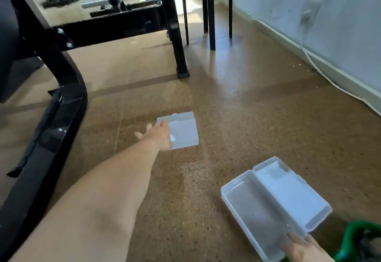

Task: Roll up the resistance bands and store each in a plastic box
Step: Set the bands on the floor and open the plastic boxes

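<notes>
A closed, translucent plastic box (182, 133) lies on the brown floor ahead of me. My left hand (159, 136) is stretched out to its left edge, fingers straight and spread, the thumb side against the box. Near the bottom right, an open plastic box (257, 210) with its lid (292, 195) folded out to the right is tilted above the floor. My right hand (303, 249) grips its near end, thumb over the rim. This box looks empty. A green rolled thing (352, 239), probably a resistance band, shows at the bottom right corner, partly cut off.
A black gym machine frame (61, 101) curves along the left, with one leg (182, 72) standing on the floor ahead. Dark chair legs (212, 35) stand further back. A white wall with a white cable (321, 72) runs along the right.
</notes>
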`<state>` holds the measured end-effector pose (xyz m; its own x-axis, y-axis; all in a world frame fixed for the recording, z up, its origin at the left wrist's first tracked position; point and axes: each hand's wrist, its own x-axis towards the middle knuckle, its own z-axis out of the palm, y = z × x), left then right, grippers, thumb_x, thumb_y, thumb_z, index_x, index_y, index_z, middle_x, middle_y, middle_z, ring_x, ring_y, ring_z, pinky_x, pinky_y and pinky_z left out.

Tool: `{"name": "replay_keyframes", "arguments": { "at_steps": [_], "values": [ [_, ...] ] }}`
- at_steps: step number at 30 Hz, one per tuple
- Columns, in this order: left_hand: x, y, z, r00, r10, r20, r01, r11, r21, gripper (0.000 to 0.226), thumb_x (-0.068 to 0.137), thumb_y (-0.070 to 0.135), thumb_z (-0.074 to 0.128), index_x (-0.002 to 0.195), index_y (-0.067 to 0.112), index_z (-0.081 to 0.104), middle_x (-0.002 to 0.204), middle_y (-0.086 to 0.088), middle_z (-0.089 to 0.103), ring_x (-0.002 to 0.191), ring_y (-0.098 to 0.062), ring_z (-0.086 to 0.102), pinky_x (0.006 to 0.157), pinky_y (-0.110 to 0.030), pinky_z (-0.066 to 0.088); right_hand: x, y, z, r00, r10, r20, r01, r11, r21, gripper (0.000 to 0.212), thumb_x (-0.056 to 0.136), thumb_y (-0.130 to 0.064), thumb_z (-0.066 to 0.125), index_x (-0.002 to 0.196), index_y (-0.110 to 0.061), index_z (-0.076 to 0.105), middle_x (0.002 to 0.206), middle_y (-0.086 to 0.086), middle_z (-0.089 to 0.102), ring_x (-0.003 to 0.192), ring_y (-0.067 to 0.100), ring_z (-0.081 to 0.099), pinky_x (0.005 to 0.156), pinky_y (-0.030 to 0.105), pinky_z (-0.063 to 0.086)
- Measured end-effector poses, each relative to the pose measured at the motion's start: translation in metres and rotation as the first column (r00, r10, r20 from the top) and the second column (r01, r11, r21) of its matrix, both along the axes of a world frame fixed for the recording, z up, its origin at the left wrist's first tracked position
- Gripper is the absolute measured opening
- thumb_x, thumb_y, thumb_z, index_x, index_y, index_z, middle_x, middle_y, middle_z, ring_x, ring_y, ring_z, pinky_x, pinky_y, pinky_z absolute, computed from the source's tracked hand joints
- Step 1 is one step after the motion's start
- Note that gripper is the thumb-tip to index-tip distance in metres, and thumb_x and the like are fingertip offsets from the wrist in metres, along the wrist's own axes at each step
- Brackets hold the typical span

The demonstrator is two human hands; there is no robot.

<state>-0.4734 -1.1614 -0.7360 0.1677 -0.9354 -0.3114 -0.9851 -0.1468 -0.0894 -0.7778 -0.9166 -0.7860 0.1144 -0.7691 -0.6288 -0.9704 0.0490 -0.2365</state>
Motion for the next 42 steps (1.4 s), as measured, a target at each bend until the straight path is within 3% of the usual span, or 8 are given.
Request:
{"name": "replay_keyframes", "arguments": {
  "at_steps": [5,10,16,22,29,34,37,42],
  "values": [
    [0.007,0.044,0.007,0.978,-0.206,-0.019,0.205,0.977,-0.053,0.014,0.094,0.026,0.048,0.093,0.021,0.061,0.093,-0.001,0.062,0.094,-0.025,0.058,0.076,-0.037,0.044,0.012,0.009,0.003,0.991,-0.079,-0.110,0.076,0.997,-0.034,0.083,0.078,-0.077,0.047,0.145,-0.028,0.040,0.153,-0.006,0.032,0.147,0.023,0.018,0.119,0.037,0.023],
    [0.022,0.132,0.014,0.845,-0.515,-0.142,0.459,0.836,-0.299,0.021,0.090,0.028,0.060,0.072,0.018,0.054,0.069,-0.001,0.055,0.067,-0.028,0.056,0.056,-0.035,0.043,-0.017,0.034,0.028,0.983,-0.131,0.125,0.179,0.804,-0.567,0.019,0.078,-0.025,0.066,0.065,-0.013,0.069,0.088,0.006,0.069,0.088,0.030,0.067,0.074,0.028,0.053],
    [0.096,0.191,0.005,0.743,-0.649,-0.160,0.663,0.747,0.052,0.032,0.082,0.071,0.043,0.083,0.039,0.045,0.079,0.013,0.043,0.065,-0.016,0.052,0.055,-0.033,0.043,-0.085,0.077,0.102,0.952,-0.249,0.180,0.304,0.679,-0.668,0.006,0.081,-0.012,0.072,0.078,-0.006,0.071,0.091,0.010,0.069,0.076,0.034,0.067,0.059,0.040,0.056],
    [-0.004,0.310,0.137,0.501,-0.826,-0.258,0.848,0.529,-0.047,0.008,0.084,0.032,0.038,0.078,0.031,0.041,0.074,0.006,0.028,0.046,-0.020,0.044,0.038,-0.029,0.034,-0.101,0.178,0.179,0.915,-0.385,0.123,0.383,0.728,-0.569,0.015,0.087,-0.019,0.067,0.074,-0.012,0.066,0.070,0.006,0.063,0.069,0.034,0.061,0.055,0.036,0.049],
    [-0.075,0.372,0.145,0.003,-0.967,-0.255,0.992,0.034,-0.120,0.008,0.070,0.019,0.038,0.067,0.024,0.044,0.066,0.004,0.039,0.032,-0.014,0.038,0.035,-0.026,0.012,-0.096,0.259,0.177,0.277,-0.858,0.431,0.959,0.275,-0.070,0.013,0.092,-0.013,0.063,0.102,-0.021,0.064,0.101,0.005,0.061,0.077,0.028,0.068,0.074,0.042,0.060],
    [-0.115,0.379,0.069,-0.193,-0.965,-0.178,0.971,-0.161,-0.177,0.009,0.068,0.016,0.049,0.070,0.024,0.047,0.068,0.005,0.041,0.033,-0.014,0.040,0.030,-0.028,0.019,-0.124,0.279,0.162,0.501,-0.798,0.335,0.844,0.365,-0.394,0.018,0.090,-0.014,0.064,0.107,-0.015,0.070,0.096,0.000,0.066,0.085,0.019,0.063,0.079,0.022,0.043],
    [-0.151,0.379,0.035,-0.231,-0.965,-0.127,0.943,-0.190,-0.271,0.021,0.068,0.011,0.060,0.074,0.022,0.045,0.068,0.003,0.041,0.035,-0.015,0.041,0.029,-0.029,0.025,-0.154,0.299,0.156,0.638,-0.765,0.088,0.669,0.494,-0.555,0.015,0.088,-0.013,0.063,0.099,-0.012,0.073,0.095,0.006,0.070,0.089,0.029,0.065,0.078,0.030,0.046],
    [-0.214,0.389,0.013,-0.264,-0.958,-0.110,0.926,-0.220,-0.306,0.038,0.057,0.006,0.079,0.073,0.018,0.047,0.068,0.000,0.040,0.035,-0.021,0.043,0.032,-0.028,0.020,-0.186,0.342,0.132,0.735,-0.607,-0.301,0.544,0.794,-0.272,0.016,0.091,-0.029,0.057,0.096,-0.018,0.068,0.098,0.007,0.071,0.094,0.032,0.065,0.073,0.032,0.049]
  ]
}}
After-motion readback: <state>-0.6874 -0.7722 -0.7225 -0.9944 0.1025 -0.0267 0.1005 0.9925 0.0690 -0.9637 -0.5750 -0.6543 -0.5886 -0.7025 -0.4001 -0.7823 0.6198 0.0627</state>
